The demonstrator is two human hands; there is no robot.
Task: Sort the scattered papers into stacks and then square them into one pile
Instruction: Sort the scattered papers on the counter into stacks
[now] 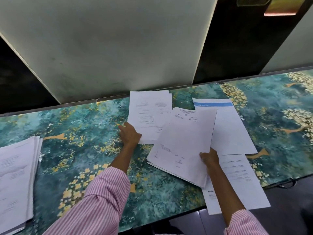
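My right hand (pixel 209 158) grips a thin bundle of white printed sheets (pixel 183 143) by its near right edge, held tilted over the table. My left hand (pixel 130 134) reaches to the bottom left corner of a printed sheet (pixel 149 112) that lies by the wall, fingers at its edge; whether they pinch it is unclear. A sheet with a blue header band (pixel 227 126) lies to the right, partly under the bundle. Another printed sheet (pixel 240 182) lies under my right forearm and hangs over the table's front edge. A thick stack of papers (pixel 17 175) sits at the far left.
The table (pixel 84 126) has a teal and gold flower-patterned top. A white panel (pixel 108 44) and dark gaps stand right behind it. The table's front edge runs along the lower right, with dark floor (pixel 288 209) beyond.
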